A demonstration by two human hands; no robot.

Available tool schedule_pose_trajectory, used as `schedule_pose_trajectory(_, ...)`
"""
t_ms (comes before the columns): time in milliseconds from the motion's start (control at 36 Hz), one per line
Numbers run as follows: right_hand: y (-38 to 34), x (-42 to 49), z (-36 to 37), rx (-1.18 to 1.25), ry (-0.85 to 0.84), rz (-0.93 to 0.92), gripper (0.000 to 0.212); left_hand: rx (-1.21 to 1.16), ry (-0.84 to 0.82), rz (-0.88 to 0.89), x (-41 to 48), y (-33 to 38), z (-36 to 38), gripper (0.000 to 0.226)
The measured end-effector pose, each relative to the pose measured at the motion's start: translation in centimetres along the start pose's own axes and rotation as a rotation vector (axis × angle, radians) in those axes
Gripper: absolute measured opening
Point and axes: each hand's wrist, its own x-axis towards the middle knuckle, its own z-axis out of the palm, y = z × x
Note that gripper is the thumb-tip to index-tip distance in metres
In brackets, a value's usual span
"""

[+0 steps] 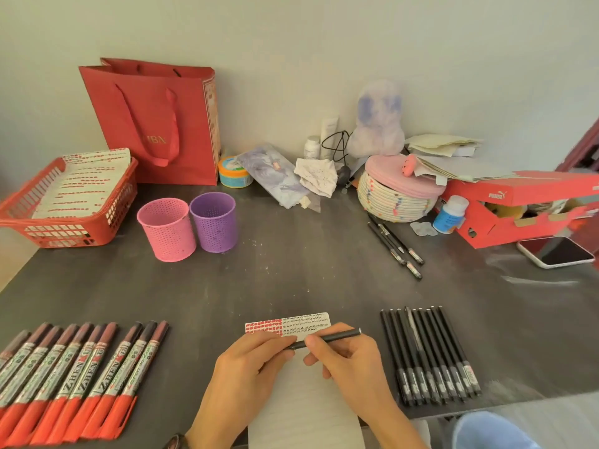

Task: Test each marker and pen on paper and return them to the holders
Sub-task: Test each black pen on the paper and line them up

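Black pen [327, 338] — slim, dark matt barrel, flat-cut far end — is held just above the paper strip [304, 403], at the near middle of the worktop [291, 270]. Its long axis is laid almost crosswise, with the left end lower and nearer the body and the right end tipped up and away.

The barrel is pinched by the right grip [350, 358] between thumb and curled fingers. The left end is closed round by the fingertips of the left grip [256, 361]. Whether a cap sits on that end cannot be told — it is hidden by the fingers.

The pen is thus bridged between both grips. The paper lies directly beneath, and its band of red blots and black scribbles shows just beyond. The step is judged to be capping or uncapping at the left end.

Pink holder [167, 228] and purple holder [214, 226] are stood side by side, well apart from the pen, ahead and to the left. The left grip is judged the nearer for a return.

A row of black pens [428, 354] is laid to the right, and red markers [74, 367] to the left.
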Motion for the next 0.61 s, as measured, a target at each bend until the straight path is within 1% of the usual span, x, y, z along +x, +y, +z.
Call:
schedule_pose_trajectory(111, -0.3, 0.0, 0.6, 0.0, 0.004, -0.021, 0.015, -0.018, -0.054, -0.042, 0.2, 0.4, -0.2, 0.024)
schedule_pose_trajectory(167, -0.4, -0.1, 0.9, -0.003, 0.006, -0.031, 0.013, 0.002, -0.082, -0.058, 0.1, 0.5, -0.2, 0.033)
schedule_pose_trajectory(222, -0.7, -0.4, 0.7, 0.021, 0.031, -0.033, 0.014, 0.072, -0.097, -0.095, 0.0, 0.4, -0.2, 0.044)
schedule_pose_trajectory(278, -1.3, -0.6, -0.4, 0.052, 0.075, -0.038, 0.015, 0.153, -0.082, -0.108, -0.1, 0.4, -0.1, 0.049)
schedule_pose_trajectory(361, -2.4, -0.8, -3.7, 0.048, 0.182, -0.052, 0.011, 0.238, -0.016, -0.055, -0.1, 0.1, 0.0, 0.034)
schedule_pose_trajectory(472, -3.7, -1.2, -10.7, -0.052, 0.33, -0.043, 0.01, 0.279, -0.034, -0.104, -0.2, 0.4, -0.2, 0.041)
schedule_pose_trajectory(528, -4.1, -1.6, -14.5, -0.134, 0.316, 0.043, 0.009, 0.278, -0.059, -0.156, 0.0, 0.5, -0.3, 0.045)
schedule_pose_trajectory(611, -3.7, -2.0, -19.2, -0.326, 0.182, 0.196, 0.015, 0.276, -0.084, -0.215, 0.2, 0.4, -0.2, 0.053)
